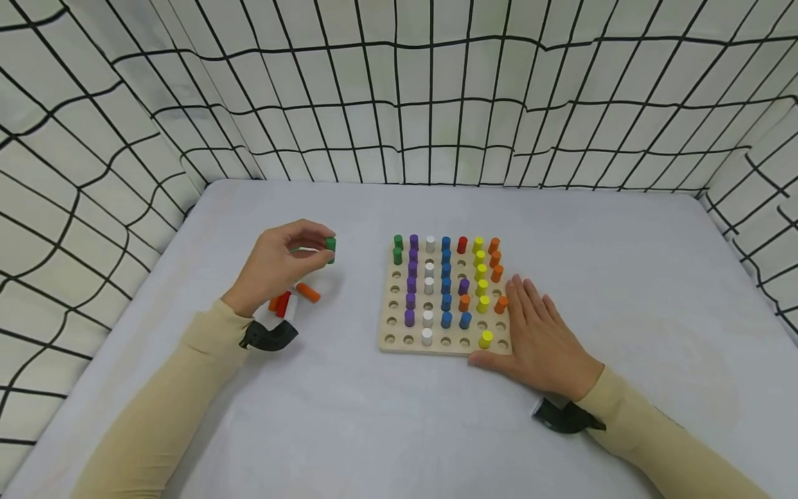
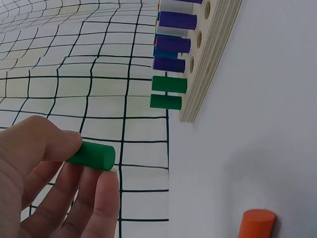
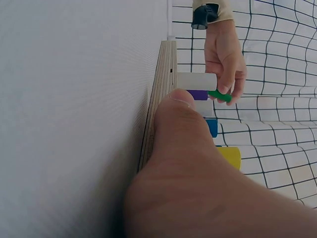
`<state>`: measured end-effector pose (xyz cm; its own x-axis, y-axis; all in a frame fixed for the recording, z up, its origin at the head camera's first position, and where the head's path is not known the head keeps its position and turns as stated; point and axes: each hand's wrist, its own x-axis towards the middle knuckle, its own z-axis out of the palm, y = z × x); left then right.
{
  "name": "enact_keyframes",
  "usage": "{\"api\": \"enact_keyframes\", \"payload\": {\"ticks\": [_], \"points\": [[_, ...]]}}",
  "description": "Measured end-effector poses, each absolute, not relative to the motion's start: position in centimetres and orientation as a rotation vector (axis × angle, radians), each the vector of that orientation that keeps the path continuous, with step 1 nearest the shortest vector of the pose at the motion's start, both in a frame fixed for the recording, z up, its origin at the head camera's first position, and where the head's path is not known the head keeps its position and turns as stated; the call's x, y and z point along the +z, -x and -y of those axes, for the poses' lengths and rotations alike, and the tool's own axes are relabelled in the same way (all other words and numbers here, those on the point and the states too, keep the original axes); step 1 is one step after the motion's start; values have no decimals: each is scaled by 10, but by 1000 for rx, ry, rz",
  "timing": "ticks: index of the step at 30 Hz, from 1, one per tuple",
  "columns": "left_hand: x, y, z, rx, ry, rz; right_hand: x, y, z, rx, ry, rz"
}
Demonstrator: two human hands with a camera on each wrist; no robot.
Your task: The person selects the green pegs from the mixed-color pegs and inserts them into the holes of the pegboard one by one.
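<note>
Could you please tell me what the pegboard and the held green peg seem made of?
Pegboard: pale, matt wood, probably plywood, given the layered stripes along its edge. Held green peg: perhaps painted wood or plastic; its smooth, even colour leaves that open.

L hand (image 1: 272, 261) raised, pinching; R hand (image 1: 544, 346) palm dn, fingers (image 1: 532, 306) ext., thumb (image 1: 491, 361) out.

Left hand (image 2: 42, 173) pinches a green peg (image 2: 94, 155) (2 green pegs (image 2: 169, 85) stand in the board (image 2: 209, 69)).
</note>
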<state>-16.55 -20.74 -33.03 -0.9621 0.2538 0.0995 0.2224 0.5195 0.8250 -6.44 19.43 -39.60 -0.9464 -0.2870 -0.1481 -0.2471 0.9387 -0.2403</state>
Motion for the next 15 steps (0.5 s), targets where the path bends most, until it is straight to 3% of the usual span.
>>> {"api": "enact_keyframes", "payload": {"ticks": [15], "points": [[-340, 156, 176, 1455, -563, -2642, -396, 65, -196, -323, 406, -2912]]}}
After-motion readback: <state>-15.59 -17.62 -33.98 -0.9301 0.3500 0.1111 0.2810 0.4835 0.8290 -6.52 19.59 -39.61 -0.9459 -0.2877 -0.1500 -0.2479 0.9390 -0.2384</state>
